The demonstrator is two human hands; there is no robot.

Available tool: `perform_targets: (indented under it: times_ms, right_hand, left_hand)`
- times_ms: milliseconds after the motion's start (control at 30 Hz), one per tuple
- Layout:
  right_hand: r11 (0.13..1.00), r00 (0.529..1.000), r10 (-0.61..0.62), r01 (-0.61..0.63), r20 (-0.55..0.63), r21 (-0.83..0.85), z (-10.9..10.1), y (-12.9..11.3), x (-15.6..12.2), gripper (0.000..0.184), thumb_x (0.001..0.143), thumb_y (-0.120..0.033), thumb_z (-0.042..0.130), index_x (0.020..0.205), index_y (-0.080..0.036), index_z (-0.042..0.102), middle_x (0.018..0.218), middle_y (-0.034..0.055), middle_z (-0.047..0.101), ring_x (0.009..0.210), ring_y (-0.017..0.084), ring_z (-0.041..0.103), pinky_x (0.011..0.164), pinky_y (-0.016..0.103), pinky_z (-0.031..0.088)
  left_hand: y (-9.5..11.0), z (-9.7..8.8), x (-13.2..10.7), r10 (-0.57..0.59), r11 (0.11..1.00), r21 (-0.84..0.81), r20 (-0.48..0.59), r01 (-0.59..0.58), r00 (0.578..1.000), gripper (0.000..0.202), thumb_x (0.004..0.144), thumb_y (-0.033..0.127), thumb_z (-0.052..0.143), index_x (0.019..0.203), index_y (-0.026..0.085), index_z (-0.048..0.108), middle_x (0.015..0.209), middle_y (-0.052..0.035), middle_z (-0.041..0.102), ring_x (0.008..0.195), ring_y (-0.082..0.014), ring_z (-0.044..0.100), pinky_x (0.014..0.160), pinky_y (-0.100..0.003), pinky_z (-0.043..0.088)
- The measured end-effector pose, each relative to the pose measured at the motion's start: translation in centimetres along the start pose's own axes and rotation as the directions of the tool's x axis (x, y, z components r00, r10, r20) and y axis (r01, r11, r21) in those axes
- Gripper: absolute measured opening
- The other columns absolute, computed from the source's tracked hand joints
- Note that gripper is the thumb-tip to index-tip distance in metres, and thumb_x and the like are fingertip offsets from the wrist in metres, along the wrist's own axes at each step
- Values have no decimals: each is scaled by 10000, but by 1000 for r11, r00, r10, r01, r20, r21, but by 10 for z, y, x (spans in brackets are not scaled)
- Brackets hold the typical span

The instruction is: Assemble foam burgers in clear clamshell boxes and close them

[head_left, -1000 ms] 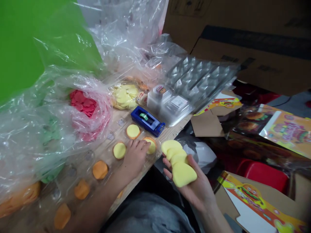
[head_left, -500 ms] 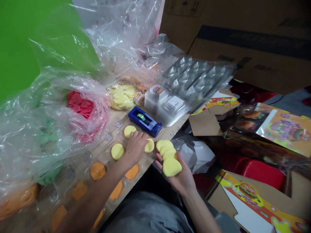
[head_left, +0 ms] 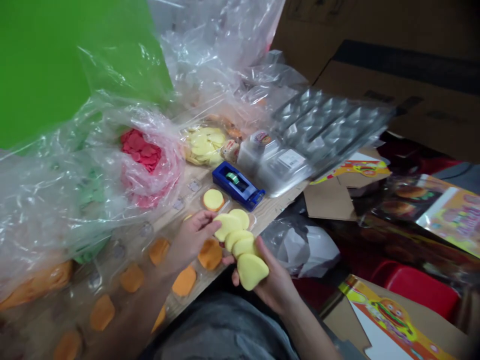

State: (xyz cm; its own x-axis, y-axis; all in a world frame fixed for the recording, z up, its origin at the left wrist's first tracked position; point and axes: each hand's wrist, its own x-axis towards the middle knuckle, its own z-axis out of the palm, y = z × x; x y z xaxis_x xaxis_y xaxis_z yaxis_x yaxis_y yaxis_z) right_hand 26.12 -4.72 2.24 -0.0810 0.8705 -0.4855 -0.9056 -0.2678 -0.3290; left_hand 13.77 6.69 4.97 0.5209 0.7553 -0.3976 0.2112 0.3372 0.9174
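My right hand (head_left: 275,277) lies palm up, its fingers and thumb around several overlapping pale yellow foam-like discs (head_left: 253,271). Between the thumb and fingers of my left hand (head_left: 193,237) is one more yellow disc (head_left: 225,226), at the upper end of that row. Just behind it, another yellow disc (head_left: 240,218) rests in the clear plastic tray. Farther back in the tray a yellow disc (head_left: 213,199) lies on an orange piece. Bare orange pieces (head_left: 184,281) sit in the nearer cups, some partly behind my left forearm.
A blue tape dispenser (head_left: 239,185) stands behind the tray, beside clear plastic boxes (head_left: 281,170). Bags hold red pieces (head_left: 140,150) and yellow discs (head_left: 205,145). Silvery moulded trays (head_left: 330,125) lie at the back right. Printed cartons (head_left: 397,312) are right of the wooden table edge.
My left hand has moved from the tray back to the right hand and now pinches a yellow disc. The right hand has shifted slightly left and down. The whole view has turned a little.
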Motion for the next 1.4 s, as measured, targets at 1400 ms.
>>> perform_targets:
  times_ms: [1400]
  right_hand:
    - [927, 959, 223, -264, -174, -266, 32, 45, 24, 227, 750, -269, 670, 940, -146, 651, 916, 98, 714, 688, 198, 673, 424, 224, 493]
  left_hand:
    - [-78, -117, -80, 290, 766, 640, -427, 61, 856, 109, 845, 209, 470, 886, 180, 565, 795, -17, 667, 753, -157, 628, 696, -284, 494]
